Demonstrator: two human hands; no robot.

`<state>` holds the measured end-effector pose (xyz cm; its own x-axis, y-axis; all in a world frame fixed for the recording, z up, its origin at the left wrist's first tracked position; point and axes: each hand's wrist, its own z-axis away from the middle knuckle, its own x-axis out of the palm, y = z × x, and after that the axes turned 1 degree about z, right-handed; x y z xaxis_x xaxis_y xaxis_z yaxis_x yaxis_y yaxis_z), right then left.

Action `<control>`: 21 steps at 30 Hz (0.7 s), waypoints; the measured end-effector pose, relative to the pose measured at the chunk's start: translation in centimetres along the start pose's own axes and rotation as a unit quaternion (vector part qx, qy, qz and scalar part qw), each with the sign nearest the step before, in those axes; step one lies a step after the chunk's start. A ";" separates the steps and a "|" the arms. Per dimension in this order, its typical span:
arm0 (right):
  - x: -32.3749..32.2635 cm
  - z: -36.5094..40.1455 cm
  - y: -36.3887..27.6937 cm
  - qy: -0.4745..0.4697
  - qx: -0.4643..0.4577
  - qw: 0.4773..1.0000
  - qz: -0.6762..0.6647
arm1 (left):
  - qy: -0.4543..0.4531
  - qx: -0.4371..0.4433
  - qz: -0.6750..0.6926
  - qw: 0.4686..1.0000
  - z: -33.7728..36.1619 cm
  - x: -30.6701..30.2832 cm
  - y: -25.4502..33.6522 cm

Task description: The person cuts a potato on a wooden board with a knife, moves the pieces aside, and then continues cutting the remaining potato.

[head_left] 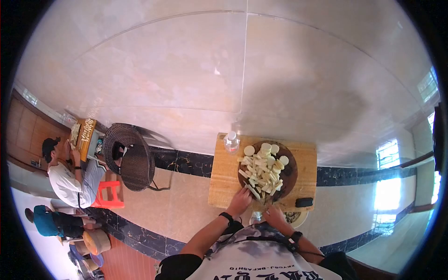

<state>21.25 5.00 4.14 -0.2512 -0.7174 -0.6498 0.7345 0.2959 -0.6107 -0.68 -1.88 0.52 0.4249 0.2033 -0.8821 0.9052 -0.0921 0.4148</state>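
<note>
Where the head camera looks straight down, the left hand rests at the 7 o'clock rim of the round chopping board. The pale cut pieces lie heaped at the hand's 1 o'clock. The right hand sits at the board's 6 o'clock. I cannot tell whether either hand grasps anything. A bottle stands at 11 o'clock on the table.

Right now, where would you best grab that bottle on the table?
Likely grip the bottle round its body, under the white cap, from the left: it stands upright at the table corner, and the board crowds its right.
</note>
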 end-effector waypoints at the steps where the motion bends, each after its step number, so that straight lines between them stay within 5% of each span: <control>1: 0.0 0.4 0.5 -0.001 -0.006 1.000 0.005 | 0.005 0.004 0.003 1.000 -0.2 0.0 0.0; 21: -0.4 4.0 -0.9 0.061 0.011 0.997 -0.034 | -0.010 0.002 -0.036 0.999 0.8 1.2 1.0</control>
<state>23.28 2.48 6.75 -0.3758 -0.6525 -0.6580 0.7264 0.2334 -0.6464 0.70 -2.46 -0.34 0.3587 0.1893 -0.9141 0.9334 -0.0824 0.3492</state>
